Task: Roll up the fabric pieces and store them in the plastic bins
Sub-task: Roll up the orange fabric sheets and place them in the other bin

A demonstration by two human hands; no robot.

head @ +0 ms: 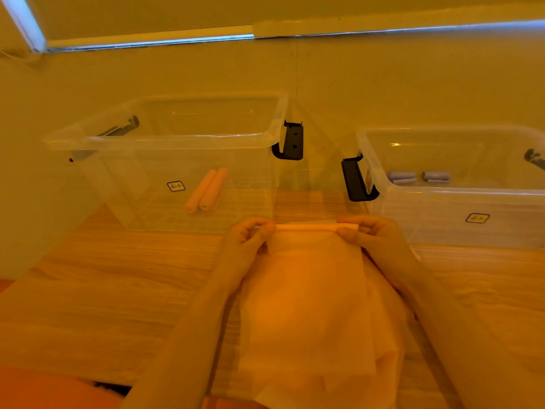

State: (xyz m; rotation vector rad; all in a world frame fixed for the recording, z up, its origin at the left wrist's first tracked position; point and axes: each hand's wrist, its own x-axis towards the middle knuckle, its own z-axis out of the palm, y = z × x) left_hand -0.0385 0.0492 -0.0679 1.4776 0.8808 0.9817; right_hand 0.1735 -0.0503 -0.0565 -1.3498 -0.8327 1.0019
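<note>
The left hand (247,234) and the right hand (364,233) pinch the two ends of a thin rolled edge at the far side of a pale orange sheet of thin fabric (309,305). On each hand the thumb and curled fingers close around the roll. The rest of the sheet is flat and lies toward the near edge of the light wooden table (103,290), between the two forearms, which reach forward from the near side.

Just beyond the hands, to the far left, stands a clear plastic bin with a black handle (182,137). In it lie two pale orange fabric rolls (208,190), side by side and touching. To the far right stands a second clear plastic bin (442,214), also with a black handle. It holds grey-blue fabric rolls (418,177) on its bottom. Each bin has a small label on its near wall.
</note>
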